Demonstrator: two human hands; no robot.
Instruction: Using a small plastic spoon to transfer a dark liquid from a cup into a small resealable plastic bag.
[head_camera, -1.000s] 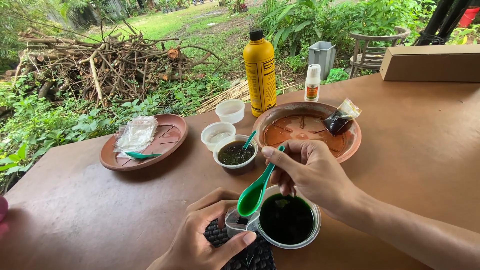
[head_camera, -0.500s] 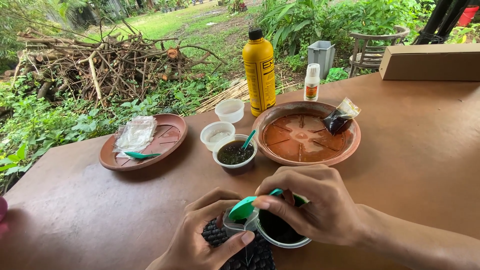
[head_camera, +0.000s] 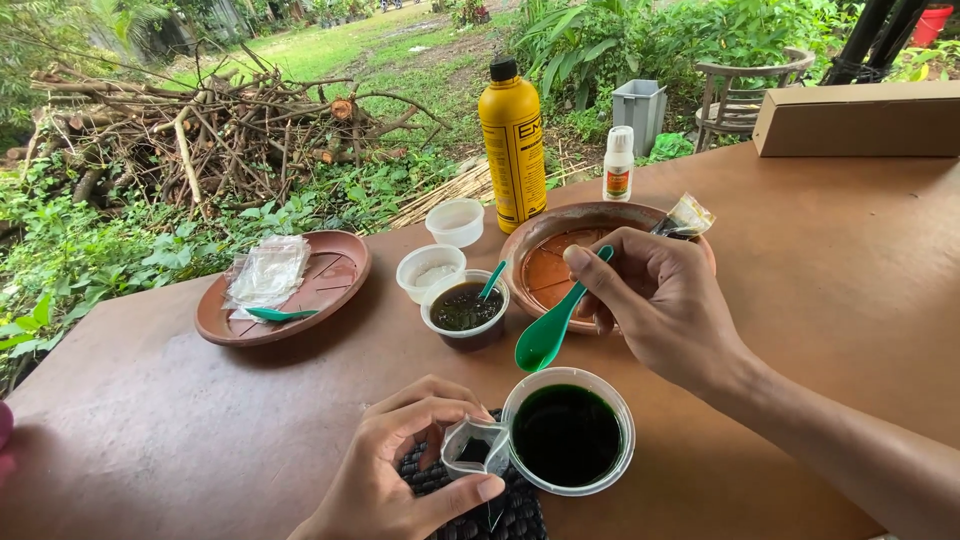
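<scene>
- Right hand: its grip is closed on the handle of a green plastic spoon, thumb and fingers pinching the upper end. I see the spoon slanting down and to the left, its bowl hanging above the table, just beyond the far rim of a clear cup of dark green liquid.
- Left hand: its grip is closed on a small clear plastic packet, thumb below and forefinger on top. The packet's mouth is open, something dark shows inside, and it touches the left side of the cup.
- Both cup and packet sit over a dark woven mat at the near edge of the brown table.
- Further back, I see a smaller cup of dark liquid with a green spoon standing in it, and two pale cups just behind it.
- To the left lies a brown saucer holding clear plastic wrappers and another green spoon.
- Behind my right hand sits a second brown saucer, partly hidden, with a small packet on its far rim.
- A tall yellow bottle and a small white bottle stand at the far edge; a cardboard box lies far right.
</scene>
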